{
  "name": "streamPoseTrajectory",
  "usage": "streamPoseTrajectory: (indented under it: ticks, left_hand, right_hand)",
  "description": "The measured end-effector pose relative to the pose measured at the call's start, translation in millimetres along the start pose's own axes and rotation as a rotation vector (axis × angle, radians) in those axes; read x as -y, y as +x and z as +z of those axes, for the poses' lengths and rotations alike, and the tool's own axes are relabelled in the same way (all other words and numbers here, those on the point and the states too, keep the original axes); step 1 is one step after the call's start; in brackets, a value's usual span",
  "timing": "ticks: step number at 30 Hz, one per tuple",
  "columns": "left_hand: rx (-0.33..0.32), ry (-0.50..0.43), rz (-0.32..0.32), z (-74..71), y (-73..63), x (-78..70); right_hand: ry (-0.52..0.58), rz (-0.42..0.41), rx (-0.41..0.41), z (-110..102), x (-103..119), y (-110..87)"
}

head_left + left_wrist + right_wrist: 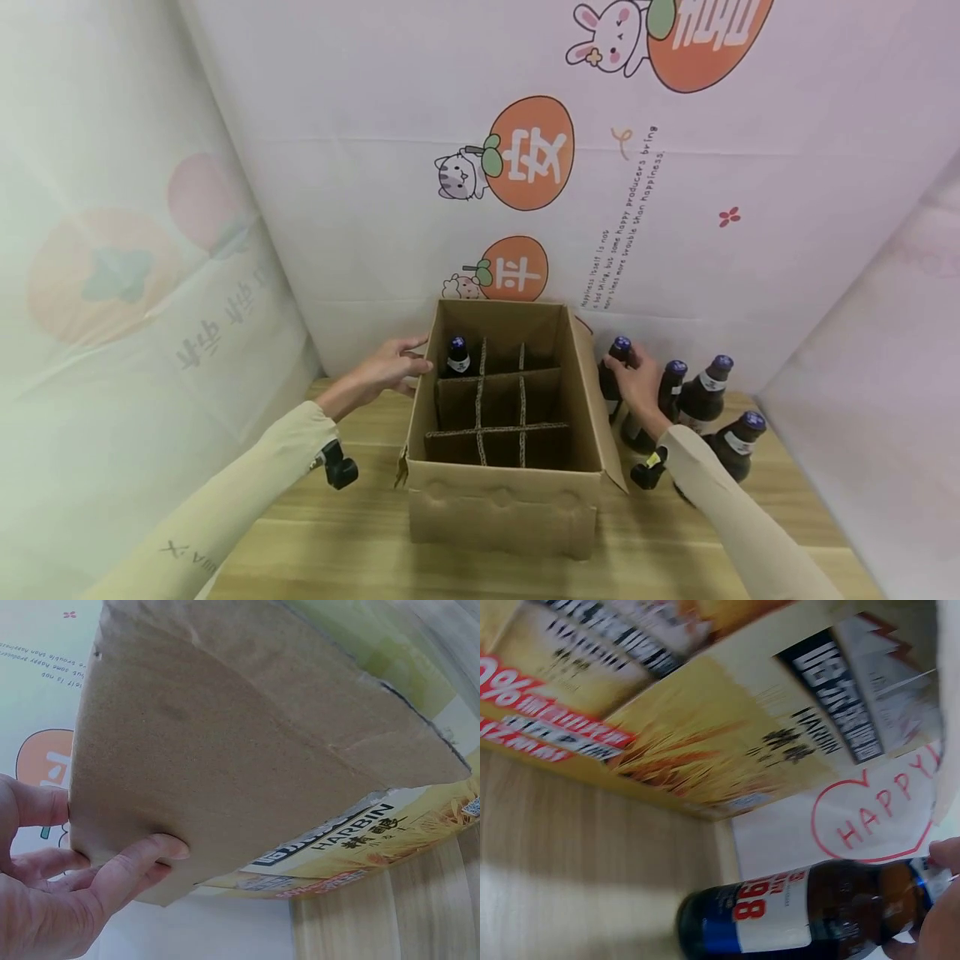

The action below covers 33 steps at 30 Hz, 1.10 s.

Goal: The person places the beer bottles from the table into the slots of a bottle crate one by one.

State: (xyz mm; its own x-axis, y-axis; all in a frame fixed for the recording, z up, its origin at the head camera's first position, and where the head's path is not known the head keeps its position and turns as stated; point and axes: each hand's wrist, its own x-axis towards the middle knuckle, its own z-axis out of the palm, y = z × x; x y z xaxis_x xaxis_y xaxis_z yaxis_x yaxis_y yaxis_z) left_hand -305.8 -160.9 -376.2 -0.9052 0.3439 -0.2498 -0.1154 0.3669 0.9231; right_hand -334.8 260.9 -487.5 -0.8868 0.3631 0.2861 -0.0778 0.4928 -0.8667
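An open-topped cardboard box (pixel 504 506) with crossed dividers (pixel 480 408) stands in the middle of the table. One dark beer bottle (pixel 458 358) with a blue cap sits in its far left compartment. At the box's left side, my left hand (pixel 386 365) holds the folded-out flap (pixel 225 742), fingers on its outer face and at its edge. My right hand (pixel 640 382) grips another beer bottle (pixel 780 915) around the neck, just right of the box. This brown bottle has a white, red and blue label, and its base is close to the tabletop.
Three more capped bottles, including the rightmost bottle (pixel 738 444), stand to the right of the box, beside and beyond my right forearm. Printed white sheeting (pixel 360 208) encloses the wooden table (pixel 337 542) at the back and both sides.
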Motion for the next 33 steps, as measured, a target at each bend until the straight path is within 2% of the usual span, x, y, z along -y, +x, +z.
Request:
streamPoseTrajectory:
  ticks: [3, 10, 21, 33]
  left_hand:
    - [0.004, 0.001, 0.001, -0.7, 0.8, 0.7]
    - [0.023, 0.007, 0.005, -0.4, 0.2, 0.2]
    - [0.026, -0.005, 0.006, -1.6, -0.1, -2.1]
    - [0.017, -0.015, 0.004, 0.3, 0.8, 0.3]
  right_hand:
    - [0.043, -0.021, -0.016, 3.0, -2.5, -2.0]
    - [0.079, 0.002, -0.014, 4.3, -6.8, -2.5]
    - [-0.046, -0.093, -0.057, 2.9, -8.0, 3.4]
    - [-0.037, -0.101, -0.090, 5.9, -6.4, -0.2]
